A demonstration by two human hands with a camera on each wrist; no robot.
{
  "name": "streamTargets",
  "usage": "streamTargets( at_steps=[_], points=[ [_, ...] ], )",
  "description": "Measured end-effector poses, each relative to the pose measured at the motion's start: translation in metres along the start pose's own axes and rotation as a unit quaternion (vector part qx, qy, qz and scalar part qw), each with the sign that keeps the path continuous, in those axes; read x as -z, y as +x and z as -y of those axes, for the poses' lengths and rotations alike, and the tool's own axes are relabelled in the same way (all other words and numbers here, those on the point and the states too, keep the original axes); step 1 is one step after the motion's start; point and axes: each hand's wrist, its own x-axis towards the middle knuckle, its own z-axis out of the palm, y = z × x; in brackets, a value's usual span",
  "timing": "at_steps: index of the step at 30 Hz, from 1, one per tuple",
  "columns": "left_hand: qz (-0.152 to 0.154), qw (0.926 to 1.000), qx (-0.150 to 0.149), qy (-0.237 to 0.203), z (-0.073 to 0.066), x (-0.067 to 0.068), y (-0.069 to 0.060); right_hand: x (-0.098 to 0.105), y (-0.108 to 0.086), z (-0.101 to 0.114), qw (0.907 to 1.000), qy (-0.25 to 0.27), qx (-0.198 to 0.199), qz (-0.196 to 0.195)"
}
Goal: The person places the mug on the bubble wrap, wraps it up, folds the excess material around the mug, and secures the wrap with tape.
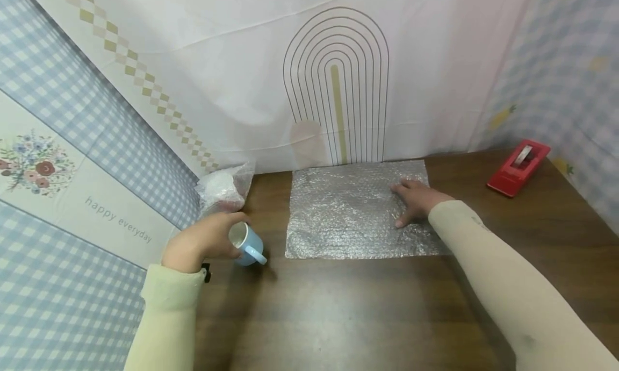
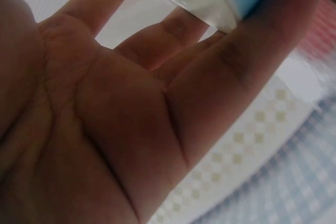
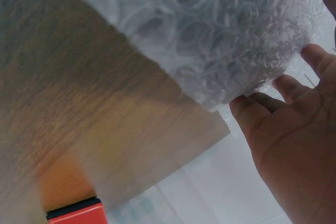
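In the head view, grips a light-blue, pale-lined cylindrical mug (image 1: 254, 249) between the thumb and curled fingers of the left hand (image 1: 205, 239), mouth tipped toward the palm, handle toward the near right. Holds it just left of a rectangular, silvery bubble-wrap sheet (image 1: 345, 209), longest from left to right, near its near-left corner and apart from it across a strip of brown wood-grain table (image 1: 319, 317). Rests the right hand (image 1: 417, 200), fingers spread, on the sheet's right part (well away from the mug, so far nearer to it with the left).

In the left wrist view, hooks fingers about the mug's rim; cannot tell how firmly.

In the right wrist view, touches the sheet's edge with loosely extended fingertips, unclenched; cannot see the mug from there.
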Motion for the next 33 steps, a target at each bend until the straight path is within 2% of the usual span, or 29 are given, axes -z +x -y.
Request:
streamTargets(
  at_steps=[4,7,10,17,25,33],
  points=[
    [0.001,0.9998,-0.013,0.014,-0.015,0.003,0.016,0.0,0.0,0.002,1.0,0.003,-0.008,0.004],
    [0.009,0.9999,-0.012,0.007,-0.025,0.005,0.029,0.001,-0.001,0.003,1.0,0.002,-0.008,0.002],
    [0.015,0.9996,-0.023,0.007,-0.036,0.005,0.043,0.001,-0.002,0.002,1.0,0.002,-0.006,-0.001],
    [0.029,0.9976,-0.048,0.04,-0.059,0.001,0.071,-0.002,0.002,-0.005,0.9999,0.006,0.012,-0.002],
    [0.063,0.995,-0.066,0.04,-0.084,-0.002,0.099,-0.002,0.001,-0.003,1.0,-0.002,0.003,0.007],
    [0.048,0.9907,-0.12,0.042,-0.108,-0.004,0.136,0.0,0.001,-0.001,0.9998,0.0,0.018,0.003]
  ],
)
